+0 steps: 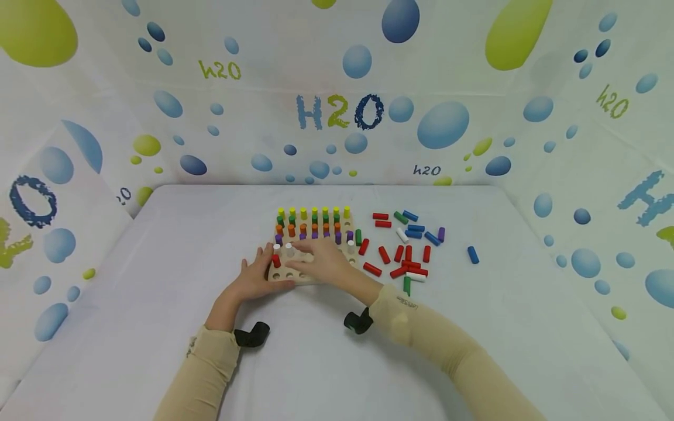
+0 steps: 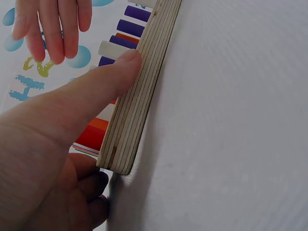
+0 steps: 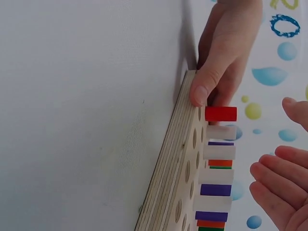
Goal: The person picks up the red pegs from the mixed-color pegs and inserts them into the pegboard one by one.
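1. The loose red pegs (image 1: 408, 253) lie on the desk (image 1: 295, 374), to the right of the pegboard (image 3: 168, 159). The right hand (image 1: 326, 257), over the board, is the nearer one to them; the left hand (image 1: 258, 279) is at the board's left end.
2. Just right of the board, one red peg (image 1: 364, 247) lies with its long axis running near to far, its far end leaning right. Other loose red ones point different ways, several from left to right.
3. The right grip is spread: fingers nearly straight, thumb well apart from them, and no peg seen between.
4. The left grip holds the board's near left corner, thumb against the near edge, fingers at the left side.
5. In the board, upright rows run from far to near: yellow pegs (image 1: 314, 211), green, orange, purple, then white pegs (image 1: 289, 250). Nearer still, a red upright peg (image 1: 276, 261) stands at the left end. Holes show in the nearest row; the right hand hides some.
6. Blue, white, green and purple pegs lie among the loose ones; one blue peg (image 1: 473, 255) is well apart at right.
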